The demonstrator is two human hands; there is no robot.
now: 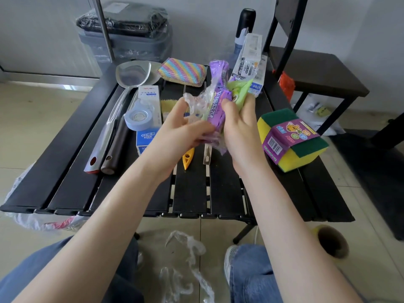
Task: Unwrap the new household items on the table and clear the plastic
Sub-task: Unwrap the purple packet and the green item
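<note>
Over a black slatted table [192, 193] on pale tile, my left hand [179, 130] and right hand [238, 125] both grip a purple packet [217, 99]; torn plastic [185, 259] litters the floor.

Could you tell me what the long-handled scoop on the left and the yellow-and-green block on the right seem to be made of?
The shiny silver long-handled scoop looks like polished metal, probably stainless steel: it mirrors the light, though clear film seems to cover its bowl. The yellow-and-green block looks like soft foam sponge with a matte, rough green scouring layer, bound by a printed purple paper band.
</note>
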